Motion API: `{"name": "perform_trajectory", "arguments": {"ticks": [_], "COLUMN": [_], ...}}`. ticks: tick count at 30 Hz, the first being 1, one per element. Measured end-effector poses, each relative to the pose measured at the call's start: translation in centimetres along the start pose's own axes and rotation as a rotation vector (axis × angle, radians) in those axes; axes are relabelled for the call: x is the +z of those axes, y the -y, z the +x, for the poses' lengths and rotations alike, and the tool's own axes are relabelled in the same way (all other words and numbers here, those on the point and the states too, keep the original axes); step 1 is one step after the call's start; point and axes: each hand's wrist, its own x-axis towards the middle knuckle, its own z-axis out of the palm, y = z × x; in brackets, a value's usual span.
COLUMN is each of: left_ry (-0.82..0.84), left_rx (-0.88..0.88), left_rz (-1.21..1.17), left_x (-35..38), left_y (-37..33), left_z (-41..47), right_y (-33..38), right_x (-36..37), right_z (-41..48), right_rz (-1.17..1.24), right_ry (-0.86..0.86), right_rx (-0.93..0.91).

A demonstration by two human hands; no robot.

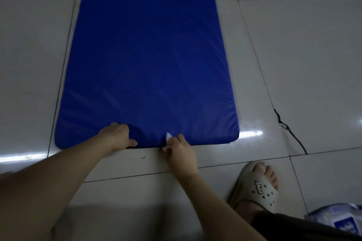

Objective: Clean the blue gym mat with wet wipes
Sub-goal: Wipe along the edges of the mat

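On the tiled floor (293,45) the mat (148,55) lies flat and runs away from the person, its near short edge just ahead of both hands. The left hand (119,136) has its fingers curled over that edge, left of the middle, with the thumb against the side face; it grips the padding, which dents under it. The right hand (180,148) is closed round a small white wipe (168,136) and holds it against the edge near the middle; only a corner of the wipe shows. From the dent and the rounded corners, the mat looks like soft foam under a slick cover: light, floppy rather than stiff, and likely to slide on glossy tile when rubbed. The best hold is probably the left hand's, pinning the near edge while the wipe works. The wipe looks thin and limp and would bunch, so it wants flat fingers behind it. What seems to be a pack (340,219) of wipes lies at the lower right, beside a slipper (258,188).
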Motion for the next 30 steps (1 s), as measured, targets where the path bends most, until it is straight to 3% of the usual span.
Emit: {"name": "perform_trajectory", "arguments": {"ticks": [3,8,12,16,19,22,25,30], "left_ry": [0.006,0.004,-0.012,-0.003,-0.002,-0.008,-0.024,-0.036], "left_rx": [0.014,0.020,0.019,0.014,0.015,0.015,0.023,0.039], "left_rz": [-0.011,-0.012,-0.005,0.019,0.017,0.004,0.004,0.002], "left_x": [-0.2,-0.2,-0.2,-0.3,-0.3,-0.2,-0.1,0.1], "left_y": [-0.2,-0.1,-0.3,-0.3,-0.4,-0.3,-0.1,-0.1], "left_z": [0.0,-0.1,-0.1,-0.1,0.0,-0.2,-0.1,0.1], "right_y": [-4.2,-12.1,-13.1,-8.6,-4.3,-2.0,-4.0,-11.0], "right_x": [-3.1,-7.9,-8.8,-5.8,-2.5,-0.8,-2.7,-8.5], "right_z": [0.4,0.4,0.8,1.4,1.0,0.7,1.3,1.3], "right_rz": [-0.050,-0.125,-0.040,0.008,-0.009,-0.151,-0.160,-0.120], "right_ry": [-0.089,-0.247,-0.304,-0.205,-0.083,0.143,0.099,-0.172], "right_rx": [0.093,0.472,0.706,0.557,0.256,-0.050,0.025,0.473]}}
